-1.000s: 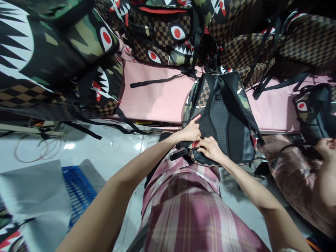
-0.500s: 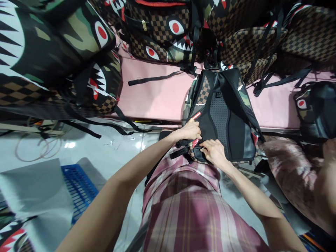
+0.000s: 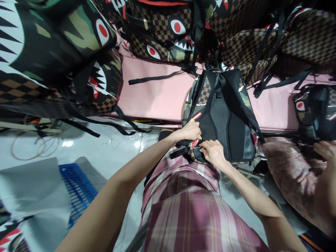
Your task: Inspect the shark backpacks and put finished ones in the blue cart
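A black backpack (image 3: 221, 119) with checkered and camouflage sides stands before me, its padded back and shoulder straps facing me. My left hand (image 3: 191, 131) is closed at the lower left of it, near a strap end and a red triangular tab (image 3: 194, 142). A narrow red and white strip (image 3: 196, 116) shows just above those fingers. Beside it, my right hand (image 3: 213, 152) pinches at the bottom left corner of the backpack. A small shiny bit shows at its fingertips; what it is cannot be made out. A loose black strap (image 3: 179, 152) hangs out to the left.
Several shark-face backpacks (image 3: 162, 35) line the back of the pink table (image 3: 152, 94), and a large camouflage one (image 3: 57, 45) stands left. A blue plastic crate (image 3: 77, 189) is on the floor. At right, another person's hand (image 3: 325, 149) is by a backpack (image 3: 312, 112).
My hands keep almost the same place on the backpack. At right, the other person's hand has come further into view, and the backpack there has shifted slightly.
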Demonstrator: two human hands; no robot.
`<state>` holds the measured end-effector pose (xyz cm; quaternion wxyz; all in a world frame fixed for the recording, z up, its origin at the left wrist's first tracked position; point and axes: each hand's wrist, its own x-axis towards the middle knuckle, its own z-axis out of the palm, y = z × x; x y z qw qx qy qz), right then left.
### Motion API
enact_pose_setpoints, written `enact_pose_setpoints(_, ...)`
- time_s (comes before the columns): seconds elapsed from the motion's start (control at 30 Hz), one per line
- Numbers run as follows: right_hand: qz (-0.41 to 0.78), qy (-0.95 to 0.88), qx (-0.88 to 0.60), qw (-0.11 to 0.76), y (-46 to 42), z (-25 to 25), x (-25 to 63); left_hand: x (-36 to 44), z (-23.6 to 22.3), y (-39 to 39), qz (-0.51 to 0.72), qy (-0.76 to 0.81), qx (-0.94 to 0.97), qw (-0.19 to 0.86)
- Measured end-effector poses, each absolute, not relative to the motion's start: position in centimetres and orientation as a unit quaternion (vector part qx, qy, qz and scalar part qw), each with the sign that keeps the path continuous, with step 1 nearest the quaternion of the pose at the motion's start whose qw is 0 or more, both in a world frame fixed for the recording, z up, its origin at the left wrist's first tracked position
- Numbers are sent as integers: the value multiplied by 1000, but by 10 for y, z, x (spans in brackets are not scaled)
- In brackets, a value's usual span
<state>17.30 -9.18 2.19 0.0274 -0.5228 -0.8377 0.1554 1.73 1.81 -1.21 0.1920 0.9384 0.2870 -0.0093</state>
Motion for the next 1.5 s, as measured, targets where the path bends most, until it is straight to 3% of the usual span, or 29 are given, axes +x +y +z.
enact_pose_setpoints(1.03, 192, -868, -456, 49, -75, 17, 180, 17, -10, 18, 6, 282, 936, 209)
enact_pose_setpoints(1.33, 290, -841, -446, 95, -73, 12, 180, 16, -8, 18, 1, 275, 938, 210)
enact_pose_setpoints(1.5, 158, -811, -562, 31, -84, 18, 168, 17, -7, 19, -5, 275, 939, 208)
